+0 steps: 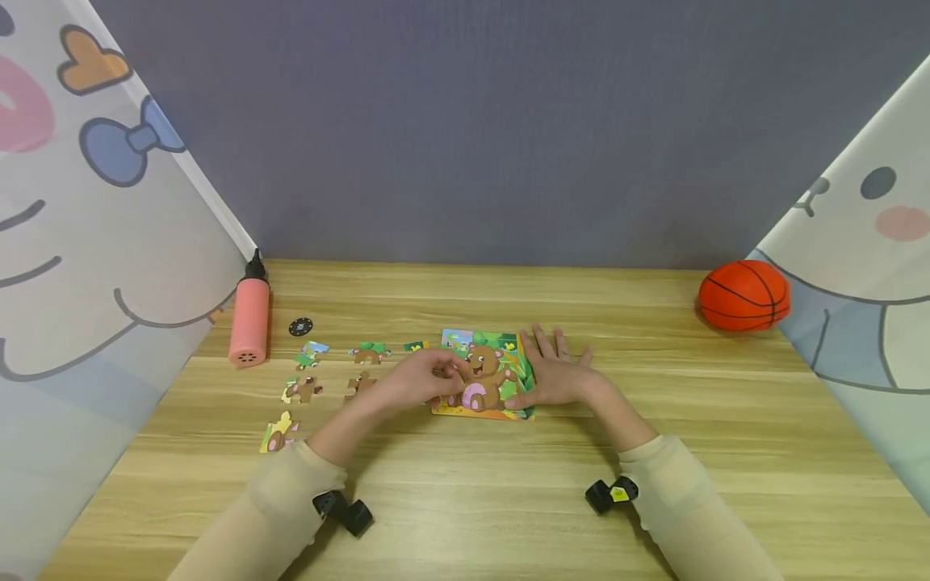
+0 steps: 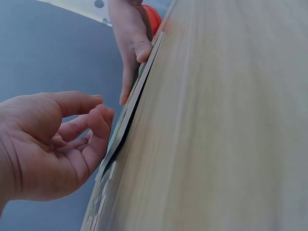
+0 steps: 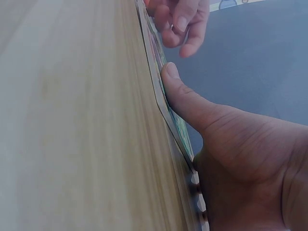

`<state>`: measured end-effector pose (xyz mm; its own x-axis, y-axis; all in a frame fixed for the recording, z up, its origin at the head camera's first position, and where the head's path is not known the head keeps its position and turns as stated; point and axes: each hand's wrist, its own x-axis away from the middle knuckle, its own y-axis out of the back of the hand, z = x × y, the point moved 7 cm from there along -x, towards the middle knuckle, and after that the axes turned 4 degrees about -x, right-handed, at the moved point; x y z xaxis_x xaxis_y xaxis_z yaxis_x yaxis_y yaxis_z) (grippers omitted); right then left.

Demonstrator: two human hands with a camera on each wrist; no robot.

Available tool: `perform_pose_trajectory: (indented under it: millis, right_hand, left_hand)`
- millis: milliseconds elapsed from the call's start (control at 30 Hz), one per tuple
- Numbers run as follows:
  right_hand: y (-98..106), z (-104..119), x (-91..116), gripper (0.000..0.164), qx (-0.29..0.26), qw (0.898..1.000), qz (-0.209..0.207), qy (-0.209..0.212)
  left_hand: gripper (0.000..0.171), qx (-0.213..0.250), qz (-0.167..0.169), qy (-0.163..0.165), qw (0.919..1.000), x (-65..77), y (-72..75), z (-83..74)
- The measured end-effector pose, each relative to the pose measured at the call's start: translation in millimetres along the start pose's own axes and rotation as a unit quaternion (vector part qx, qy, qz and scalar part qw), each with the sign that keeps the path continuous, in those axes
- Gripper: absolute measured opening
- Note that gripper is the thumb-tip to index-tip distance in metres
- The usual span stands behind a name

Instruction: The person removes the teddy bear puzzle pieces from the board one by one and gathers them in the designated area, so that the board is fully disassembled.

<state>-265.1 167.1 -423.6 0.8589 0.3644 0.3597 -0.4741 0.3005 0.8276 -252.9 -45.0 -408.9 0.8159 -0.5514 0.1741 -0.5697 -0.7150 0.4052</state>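
Observation:
A bear puzzle board (image 1: 487,347) lies flat on the table, its bear picture facing up. My left hand (image 1: 425,378) hovers over the board's left side, fingers loosely curled. In the left wrist view, nothing shows between the thumb and fingertips of that left hand (image 2: 57,144). My right hand (image 1: 555,373) rests at the board's right edge with fingers spread. Its thumb lies on the board, as the right hand (image 3: 236,154) shows in the right wrist view. Left of the board lie several loose puzzle pieces, among them a bear piece (image 1: 301,390); my left forearm partly covers some.
A pink bottle (image 1: 250,323) with a black nozzle stands at the table's back left, a black round chip (image 1: 300,326) beside it. An orange-red toy basketball (image 1: 744,296) sits at the back right. A grey panel (image 1: 465,137) and printed side walls enclose the wooden table (image 1: 465,500).

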Motion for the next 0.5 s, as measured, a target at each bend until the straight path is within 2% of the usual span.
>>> perform_pose_trajectory:
  millis: [133,267,500]
  right_hand:
    - [-1.3,-2.0,-1.9,0.138,0.001,1.0,-0.003,-0.001]
    - [0.7,1.5,-0.5,0.134,0.006,1.0,0.003,-0.005]
    - [1.5,2.1,0.0,0.131,0.017,1.0,0.007,-0.008]
  left_hand:
    - [0.027,0.028,0.012,-0.008,0.9995,-6.4,-7.6,-2.8]
    - [0.032,0.047,0.025,-0.005,0.9986,-11.0,-14.1,-3.3]
    - [0.034,0.035,0.033,0.002,0.9988,-16.1,-20.6,-3.4]
